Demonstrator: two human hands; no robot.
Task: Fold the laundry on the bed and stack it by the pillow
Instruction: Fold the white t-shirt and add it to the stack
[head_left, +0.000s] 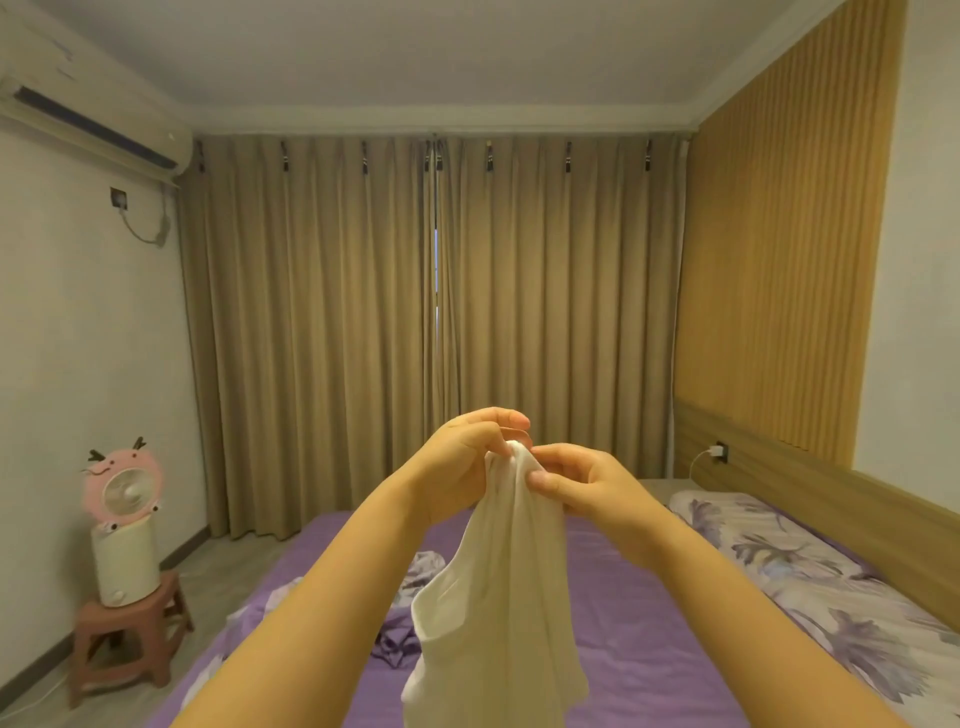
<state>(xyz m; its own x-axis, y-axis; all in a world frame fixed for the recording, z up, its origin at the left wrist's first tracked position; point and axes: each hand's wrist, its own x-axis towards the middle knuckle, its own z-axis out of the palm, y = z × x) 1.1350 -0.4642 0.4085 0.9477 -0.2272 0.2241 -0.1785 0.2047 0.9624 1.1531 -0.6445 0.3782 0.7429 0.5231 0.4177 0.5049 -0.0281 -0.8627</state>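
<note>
The white cloth (498, 597) hangs close to us, up over the bed (649, 675). Our left hand (467, 457) and right hand (582, 486) both pinch its top tight. If we let go, it might drop and crumple.

Cream garment (498, 597); purple sheet (649, 649) — tan curtains (415, 322)

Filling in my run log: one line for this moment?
phase: unfolded | left hand, right hand: pinch hanging cream cloth garment | over purple bed sheet
</note>
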